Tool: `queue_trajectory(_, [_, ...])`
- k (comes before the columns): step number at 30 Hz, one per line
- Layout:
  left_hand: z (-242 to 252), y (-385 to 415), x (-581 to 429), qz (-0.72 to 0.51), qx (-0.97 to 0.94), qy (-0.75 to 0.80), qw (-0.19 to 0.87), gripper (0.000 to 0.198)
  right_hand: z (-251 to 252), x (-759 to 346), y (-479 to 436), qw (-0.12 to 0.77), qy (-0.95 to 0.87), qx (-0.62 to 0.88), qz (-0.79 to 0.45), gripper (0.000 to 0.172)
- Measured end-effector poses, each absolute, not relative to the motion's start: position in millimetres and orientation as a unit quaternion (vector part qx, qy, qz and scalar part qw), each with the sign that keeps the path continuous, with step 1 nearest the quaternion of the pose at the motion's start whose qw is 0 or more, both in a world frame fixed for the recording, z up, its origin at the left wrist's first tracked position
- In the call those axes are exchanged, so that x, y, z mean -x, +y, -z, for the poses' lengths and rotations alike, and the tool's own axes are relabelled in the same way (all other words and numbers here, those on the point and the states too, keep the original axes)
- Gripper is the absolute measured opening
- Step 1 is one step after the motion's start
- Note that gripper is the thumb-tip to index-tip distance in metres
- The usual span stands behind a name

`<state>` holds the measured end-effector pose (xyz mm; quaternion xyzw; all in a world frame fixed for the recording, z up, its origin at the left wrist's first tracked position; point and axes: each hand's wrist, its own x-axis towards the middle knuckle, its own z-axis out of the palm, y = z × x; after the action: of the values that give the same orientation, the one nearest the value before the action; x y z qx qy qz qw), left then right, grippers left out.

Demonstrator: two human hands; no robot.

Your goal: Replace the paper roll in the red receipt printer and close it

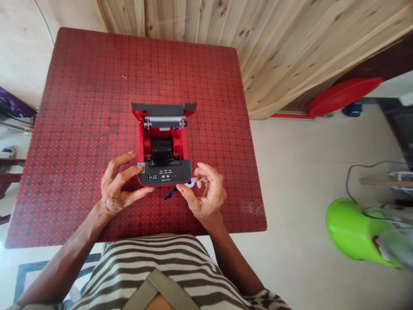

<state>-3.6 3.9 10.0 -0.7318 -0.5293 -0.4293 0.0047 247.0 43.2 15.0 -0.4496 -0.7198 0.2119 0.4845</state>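
A small red and black thermal printer sits on the table with its lid raised. A silver-grey roller shows below the lid, and the red paper bay holds a dark, glossy piece. My left hand grips the front left corner, a finger on the grey side button and the thumb at the front edge. At the front right corner, my right hand has its thumb and curled fingers against the printer. A small white round thing and a dark strap show beside the right thumb, partly hidden.
The table has a red patterned cover and stands against a wooden plank wall. On the floor to the right is a lime green bucket with a cable near it. A red round object leans farther back.
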Motion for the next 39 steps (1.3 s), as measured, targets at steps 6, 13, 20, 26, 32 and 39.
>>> queue_trajectory(6, [-6.3,4.0,0.3,0.435,0.728,-0.530,0.010,0.064,-47.6,-246.5,65.0,0.468,-0.780,0.386,-0.155,0.023])
queue_trajectory(13, [-3.3,4.8,0.5,0.436,0.729,-0.526,0.030,0.066,-87.7,-195.0,122.8,0.154,-0.926,0.329,-0.103,0.019])
queue_trajectory(20, [-2.2,3.8,1.8,0.424,0.728,-0.537,0.037,0.064,-106.5,-159.7,143.5,-0.042,-0.933,0.342,-0.104,0.030])
queue_trajectory(26, [-2.2,4.0,2.4,0.417,0.728,-0.543,0.036,0.060,-101.5,-156.8,148.4,-0.060,-0.937,0.329,-0.098,0.034])
queue_trajectory(32, [-5.1,4.5,0.4,0.419,0.727,-0.544,0.030,0.060,-107.2,-188.8,138.1,0.091,-0.924,0.341,-0.149,0.023])
queue_trajectory(39, [-7.5,5.9,-1.5,0.437,0.726,-0.530,0.020,0.063,-84.0,-250.6,134.4,0.373,-0.758,0.407,-0.347,0.023])
